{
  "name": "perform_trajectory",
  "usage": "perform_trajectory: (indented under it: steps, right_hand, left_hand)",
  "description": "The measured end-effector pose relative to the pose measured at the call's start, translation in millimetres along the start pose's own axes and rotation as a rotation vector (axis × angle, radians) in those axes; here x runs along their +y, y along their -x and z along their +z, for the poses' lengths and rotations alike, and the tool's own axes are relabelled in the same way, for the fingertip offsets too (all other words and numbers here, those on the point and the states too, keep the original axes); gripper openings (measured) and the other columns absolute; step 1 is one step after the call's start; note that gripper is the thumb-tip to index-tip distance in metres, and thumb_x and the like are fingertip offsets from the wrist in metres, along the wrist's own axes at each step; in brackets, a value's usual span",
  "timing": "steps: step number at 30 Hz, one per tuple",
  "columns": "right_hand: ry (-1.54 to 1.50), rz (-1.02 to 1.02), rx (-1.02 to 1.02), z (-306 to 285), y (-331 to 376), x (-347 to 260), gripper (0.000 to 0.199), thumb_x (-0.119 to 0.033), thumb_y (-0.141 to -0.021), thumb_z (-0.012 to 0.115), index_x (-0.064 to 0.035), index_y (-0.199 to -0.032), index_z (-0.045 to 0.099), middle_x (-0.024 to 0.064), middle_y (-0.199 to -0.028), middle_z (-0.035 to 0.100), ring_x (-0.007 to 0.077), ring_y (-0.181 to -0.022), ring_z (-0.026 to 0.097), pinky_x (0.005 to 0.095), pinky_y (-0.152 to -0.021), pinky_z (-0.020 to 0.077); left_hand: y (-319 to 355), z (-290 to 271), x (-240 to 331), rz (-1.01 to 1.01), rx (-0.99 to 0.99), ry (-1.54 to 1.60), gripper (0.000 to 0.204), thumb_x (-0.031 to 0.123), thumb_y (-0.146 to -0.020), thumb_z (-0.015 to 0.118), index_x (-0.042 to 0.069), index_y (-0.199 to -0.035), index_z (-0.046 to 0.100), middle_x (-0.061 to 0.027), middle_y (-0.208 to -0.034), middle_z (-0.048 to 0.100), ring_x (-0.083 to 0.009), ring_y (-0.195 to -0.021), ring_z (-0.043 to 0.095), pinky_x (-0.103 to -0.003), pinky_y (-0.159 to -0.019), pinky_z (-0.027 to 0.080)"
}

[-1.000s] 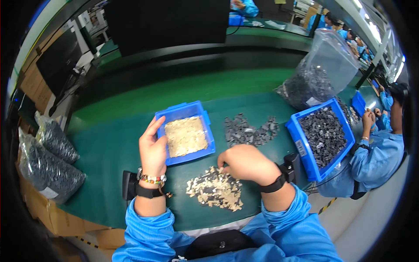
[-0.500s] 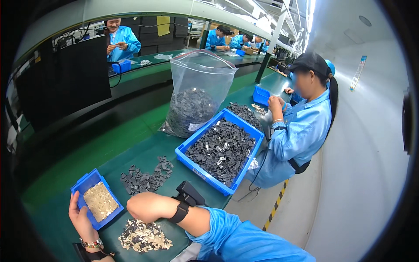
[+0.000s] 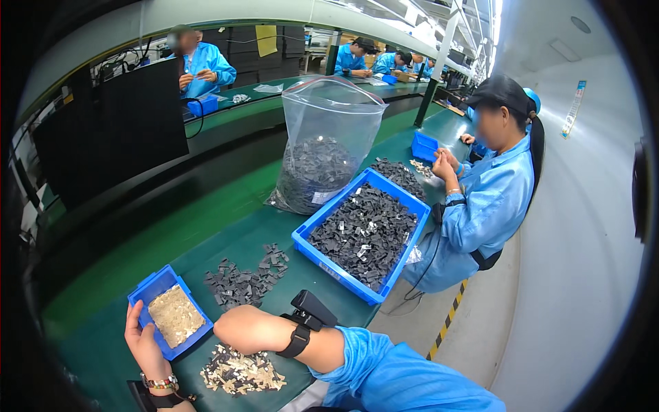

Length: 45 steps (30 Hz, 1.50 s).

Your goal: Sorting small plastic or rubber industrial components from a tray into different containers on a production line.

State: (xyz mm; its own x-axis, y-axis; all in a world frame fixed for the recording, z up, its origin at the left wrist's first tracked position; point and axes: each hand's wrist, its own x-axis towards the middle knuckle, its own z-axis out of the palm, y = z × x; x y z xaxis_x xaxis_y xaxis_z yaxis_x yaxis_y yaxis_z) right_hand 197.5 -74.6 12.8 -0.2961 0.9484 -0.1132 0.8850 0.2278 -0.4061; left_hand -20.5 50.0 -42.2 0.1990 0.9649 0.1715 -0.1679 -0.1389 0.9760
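My left hand (image 3: 145, 340) grips a small blue bin (image 3: 150, 281) by its left side, thumb at the rim. The bin is tilted and holds a heap of tiny beige pieces (image 3: 176, 317). My right hand (image 3: 240, 328) is beside the bin's right edge, its back toward me and its fingers hidden. Just below that hand lies a pile of mixed cream and dark small pieces (image 3: 241, 371). Beyond it spreads a loose group of flat dark grey pieces (image 3: 246, 280). A black device (image 3: 314, 309) is strapped to my right forearm.
A large blue tray (image 3: 334, 270) full of dark grey pieces stands right of centre on the green table (image 3: 206, 240). Behind it is a clear zip bag (image 3: 319, 165), partly filled with similar pieces. A co-worker (image 3: 494, 178) works at the right; others sit across the bench.
The whole scene has shifted slightly to the right in view. Both my hands keep nearly the same places relative to the small bin and the pile.
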Motion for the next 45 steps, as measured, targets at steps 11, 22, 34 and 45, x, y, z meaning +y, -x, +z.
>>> perform_trajectory:
  steps: [11,22,34,45]
  right_hand:
    - [-0.044,-0.013,0.089,0,3,8,0.007,-0.003,-0.061,0.065,0.002,-0.059,0.06,0.0212,-0.063,0.059,0.0391,-0.065,0.061,0.0457,-0.056,0.0478]
    - [0.006,-0.005,0.037,-3,2,0,0.008,-0.004,-0.063,0.066,0.0039,-0.066,0.065,0.0223,-0.068,0.063,0.0391,-0.071,0.064,0.0451,-0.061,0.0519]
    - [-0.322,-0.104,-0.022,-22,7,21,0.012,-0.018,-0.079,0.066,-0.0094,-0.086,0.072,0.0113,-0.074,0.067,0.0282,-0.068,0.065,0.0383,-0.062,0.0495]
    - [-0.117,-0.083,-0.035,-14,4,6,0.022,-0.02,-0.074,0.072,-0.0058,-0.091,0.073,0.012,-0.074,0.068,0.0303,-0.071,0.065,0.0401,-0.065,0.0508]
  left_hand:
    - [1,4,1,-0.009,0.011,-0.027,0.055,-0.011,-0.075,0.04,-0.005,-0.128,0.054,-0.0153,-0.144,0.044,-0.0228,-0.131,0.043,-0.034,-0.11,0.031]
    - [1,-2,1,-0.023,-0.03,0.025,0.052,-0.011,-0.075,0.041,-0.006,-0.125,0.056,-0.0173,-0.147,0.04,-0.0248,-0.134,0.041,-0.035,-0.112,0.027]
    - [9,25,14,0.023,0.02,-0.145,0.053,-0.011,-0.073,0.046,0.002,-0.121,0.064,-0.0224,-0.147,0.038,-0.0294,-0.14,0.033,-0.037,-0.114,0.024]
    - [15,32,25,0.036,0.015,-0.144,0.05,-0.011,-0.074,0.046,-0.001,-0.12,0.063,-0.0204,-0.145,0.041,-0.0279,-0.136,0.039,-0.035,-0.112,0.029]
